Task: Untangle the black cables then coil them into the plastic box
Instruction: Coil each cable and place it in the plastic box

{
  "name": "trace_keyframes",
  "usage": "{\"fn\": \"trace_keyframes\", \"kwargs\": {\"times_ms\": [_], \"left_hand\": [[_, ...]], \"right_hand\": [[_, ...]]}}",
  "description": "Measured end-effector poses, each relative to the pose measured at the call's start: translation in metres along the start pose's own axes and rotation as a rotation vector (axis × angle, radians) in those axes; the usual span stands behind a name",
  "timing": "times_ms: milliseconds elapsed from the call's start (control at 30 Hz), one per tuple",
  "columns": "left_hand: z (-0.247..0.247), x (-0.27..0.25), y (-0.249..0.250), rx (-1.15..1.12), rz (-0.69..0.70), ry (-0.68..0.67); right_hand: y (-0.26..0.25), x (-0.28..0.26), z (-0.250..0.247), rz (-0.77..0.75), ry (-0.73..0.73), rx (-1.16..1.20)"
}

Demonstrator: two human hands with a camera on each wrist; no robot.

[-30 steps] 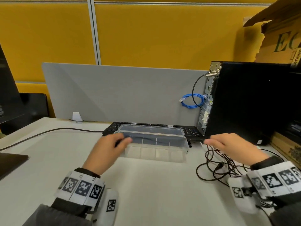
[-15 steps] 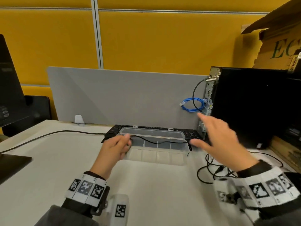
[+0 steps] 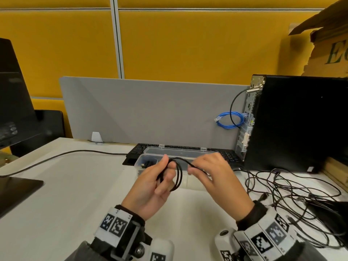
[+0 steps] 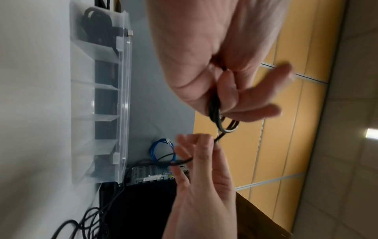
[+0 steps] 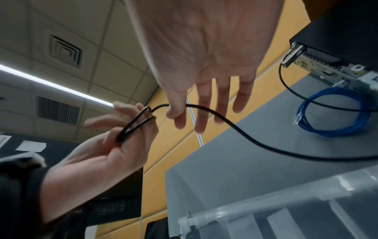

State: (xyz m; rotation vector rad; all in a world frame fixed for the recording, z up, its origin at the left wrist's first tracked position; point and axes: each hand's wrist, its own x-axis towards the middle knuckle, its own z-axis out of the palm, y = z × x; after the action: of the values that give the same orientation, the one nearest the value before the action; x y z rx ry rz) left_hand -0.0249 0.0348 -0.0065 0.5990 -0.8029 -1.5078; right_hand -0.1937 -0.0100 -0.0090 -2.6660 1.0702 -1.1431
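- Loops of black cable (image 3: 178, 175) sit in the left hand (image 3: 150, 187), thumb and fingers curled round them, above the table (image 3: 75, 194) in front of the plastic box (image 3: 180, 153).
- The right hand (image 3: 216, 178) pinches the same cable's free run between thumb and forefinger, other fingers spread.
- A coiled cable (image 3: 148, 163) already lies in the box's leftmost compartment.
- More black cables (image 3: 293, 194) sprawl tangled at right.
- The cardboard box (image 3: 331, 48) shows green letters "EC", cut off.

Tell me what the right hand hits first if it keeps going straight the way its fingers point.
Probably the left hand and its black cable coil: the right hand points leftward at them, just apart. Depth is unclear.
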Motion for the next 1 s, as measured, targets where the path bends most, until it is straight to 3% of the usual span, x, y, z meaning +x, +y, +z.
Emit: {"fn": "trace_keyframes", "kwargs": {"times_ms": [167,300,333,400,500,567,633,700,800,867,933,1000], "left_hand": [[0.002,0.004,-0.001,0.029,0.206,0.011],[-0.009,0.01,-0.002,0.307,0.325,0.119],[-0.01,0.011,-0.003,0.37,0.301,0.144],[-0.007,0.008,-0.003,0.447,0.147,0.11],[0.005,-0.004,-0.002,0.581,-0.084,-0.176],[0.01,-0.01,-0.002,0.617,-0.106,-0.326],[0.012,-0.013,-0.002,0.576,-0.073,-0.365],[0.013,-0.012,0.001,0.42,-0.013,-0.328],[0.013,-0.006,0.004,0.143,0.161,-0.166],[0.007,0.001,0.006,0.092,0.253,-0.04],[0.0,0.006,0.005,0.213,0.308,0.08],[-0.007,0.008,0.0,0.392,0.252,0.146]], "right_hand": [[-0.019,-0.009,0.002,0.016,-0.451,0.151],[-0.029,-0.01,-0.016,0.016,-0.584,0.055],[-0.03,-0.009,-0.02,0.001,-0.546,0.025],[-0.033,-0.005,-0.029,-0.035,-0.333,-0.066],[-0.019,-0.001,-0.029,-0.022,0.017,-0.059],[-0.008,0.0,-0.02,0.041,0.097,0.097],[-0.001,0.002,-0.013,0.102,0.045,0.323],[0.004,0.0,-0.009,0.146,-0.122,0.368],[0.007,-0.007,-0.005,0.162,-0.519,0.1],[0.001,-0.011,-0.004,0.143,-0.734,0.075],[-0.01,-0.011,-0.007,0.085,-0.775,0.065],[-0.021,-0.009,-0.015,0.0,-0.589,0.003]]}}
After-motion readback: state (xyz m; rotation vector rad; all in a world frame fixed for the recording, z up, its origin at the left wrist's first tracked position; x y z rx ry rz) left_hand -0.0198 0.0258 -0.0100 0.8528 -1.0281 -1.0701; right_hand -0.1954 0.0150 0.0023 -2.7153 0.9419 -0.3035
